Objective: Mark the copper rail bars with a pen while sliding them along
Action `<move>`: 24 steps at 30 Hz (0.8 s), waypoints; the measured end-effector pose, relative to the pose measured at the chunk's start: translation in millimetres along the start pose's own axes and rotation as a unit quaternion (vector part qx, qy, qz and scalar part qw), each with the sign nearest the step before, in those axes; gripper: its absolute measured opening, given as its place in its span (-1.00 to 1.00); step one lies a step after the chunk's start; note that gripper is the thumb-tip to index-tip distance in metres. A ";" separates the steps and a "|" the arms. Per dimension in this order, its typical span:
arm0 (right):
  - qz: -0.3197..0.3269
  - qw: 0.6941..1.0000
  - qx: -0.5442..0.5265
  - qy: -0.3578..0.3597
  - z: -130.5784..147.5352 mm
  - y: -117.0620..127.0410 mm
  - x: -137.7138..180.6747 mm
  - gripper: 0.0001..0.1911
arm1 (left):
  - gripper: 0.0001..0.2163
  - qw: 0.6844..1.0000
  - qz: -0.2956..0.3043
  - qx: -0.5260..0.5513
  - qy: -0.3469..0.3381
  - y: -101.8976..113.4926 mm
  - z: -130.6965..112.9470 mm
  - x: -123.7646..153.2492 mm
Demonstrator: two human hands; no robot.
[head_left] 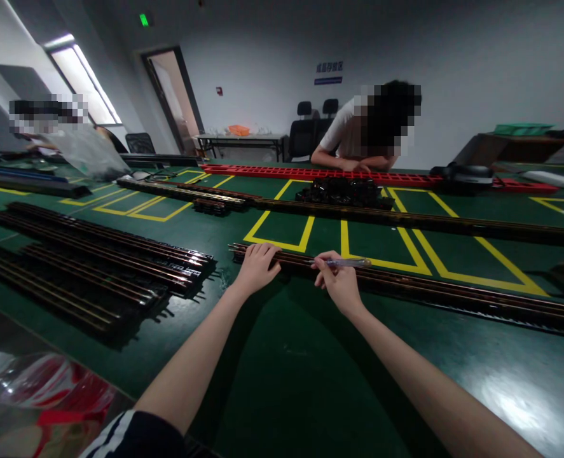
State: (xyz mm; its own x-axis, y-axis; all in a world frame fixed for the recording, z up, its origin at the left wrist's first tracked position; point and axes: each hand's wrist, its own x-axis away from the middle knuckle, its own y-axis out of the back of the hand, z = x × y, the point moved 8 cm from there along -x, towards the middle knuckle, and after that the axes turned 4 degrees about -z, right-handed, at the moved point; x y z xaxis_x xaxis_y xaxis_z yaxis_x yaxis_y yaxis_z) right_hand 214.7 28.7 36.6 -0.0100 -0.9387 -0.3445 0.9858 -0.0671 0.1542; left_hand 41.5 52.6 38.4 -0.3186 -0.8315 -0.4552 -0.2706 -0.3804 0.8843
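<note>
A long dark rail [434, 287] with copper-coloured strips along its length lies across the green table in front of me. Near its left end, my left hand [257, 270] grips it, fingers over the top and thumb on the near side. My right hand [341, 286] is closed around a slim, translucent pen-like tool [353, 261], held like a pen. Its tip points left, low over the rail; whether it touches cannot be made out.
Several similar rails [105, 251] lie in a group at left. Beyond, another long rail [429, 221] crosses the table, with a pile of black parts [343, 192] and a red lattice strip [262, 170]. A person [343, 137] leans over the far side. A plastic bottle [43, 381] is at lower left.
</note>
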 end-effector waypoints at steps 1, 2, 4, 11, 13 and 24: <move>-0.001 1.000 -0.001 -0.002 -0.8 0.7 0.0 -0.60 | -0.72 1.000 -0.001 0.000 -0.001 0.1 0.1 0.0; -0.002 1.000 -0.002 -0.003 -1.4 1.6 0.2 -0.60 | -0.72 1.000 -0.002 0.000 -0.002 0.2 0.2 0.1; -0.004 1.000 0.000 -0.005 -2.3 4.5 1.0 -0.60 | -0.72 1.000 -0.004 0.001 -0.002 0.4 0.6 0.3; -0.009 1.000 0.020 -0.005 -1.0 15.1 3.8 -0.59 | -0.67 1.000 -0.010 0.022 -0.015 3.4 -5.6 1.1; -0.014 1.000 0.019 -0.004 0.0 16.2 2.9 -0.58 | -0.65 0.999 -0.011 0.027 -0.033 4.3 -12.9 1.1; 0.001 1.000 0.024 -0.016 -5.6 32.9 5.8 -0.62 | -0.60 0.998 0.016 0.026 -0.047 -4.3 -38.9 2.3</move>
State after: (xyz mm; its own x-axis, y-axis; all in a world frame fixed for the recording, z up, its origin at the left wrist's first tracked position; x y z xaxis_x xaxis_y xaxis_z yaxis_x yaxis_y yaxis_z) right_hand 248.0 22.9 34.4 -0.0148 -0.9492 -0.3142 0.9765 -0.0813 0.1995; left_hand 77.3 36.6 37.6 -0.4107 -0.8004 -0.4366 -0.3057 -0.3303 0.8930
